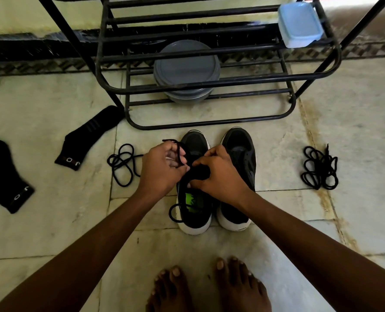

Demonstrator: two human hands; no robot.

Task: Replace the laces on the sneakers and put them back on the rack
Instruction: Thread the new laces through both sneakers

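Pinching a black cord lace [179,152] in my left hand [162,167], I hold it with fingers curled above the black mesh, white-soled left sneaker [196,143]. My right hand [218,174] is clenched on that shoe's upper near the tongue. One end of the lace loops on the floor beside the heel. The matching black right sneaker [241,149] stands just beside it, touching or nearly so; I cannot tell which. Both shoes sit on the pale stone tile floor [288,154], toes toward the black metal tube rack [209,122]. A loose black lace [123,164] lies to the left, a bundled black lace [320,170] well to the right. Two black ankle socks [90,136] [4,176] lie farther left. Stacked grey round containers [187,68] and a pale blue plastic box [299,23] rest on the rack. My bare feet [239,287] are behind the shoes.
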